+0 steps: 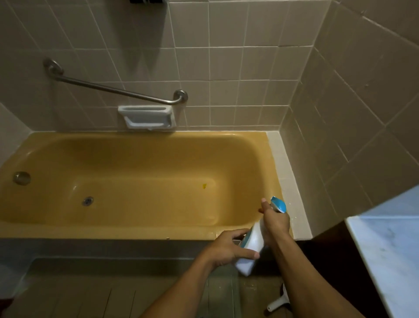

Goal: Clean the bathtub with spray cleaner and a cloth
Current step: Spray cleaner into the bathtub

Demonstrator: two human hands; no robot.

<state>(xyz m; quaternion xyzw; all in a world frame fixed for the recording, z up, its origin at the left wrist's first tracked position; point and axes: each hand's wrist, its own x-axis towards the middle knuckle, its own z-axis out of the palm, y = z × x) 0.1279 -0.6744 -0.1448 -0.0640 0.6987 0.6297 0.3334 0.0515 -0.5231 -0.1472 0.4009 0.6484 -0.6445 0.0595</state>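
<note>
spray bottle (254, 240) neck: inside right hand (275, 221) | dark fixture (147, 1): cropped at top

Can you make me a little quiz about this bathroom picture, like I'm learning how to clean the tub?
1. True or false: the right hand grips the spray bottle just below its blue top.
2. What colour is the bathtub? A white, B yellow, C green.
3. Fill in: the white soap dish sits on the wall right under the metal ____.
Key: 1 true. 2 B. 3 grab bar.
</note>
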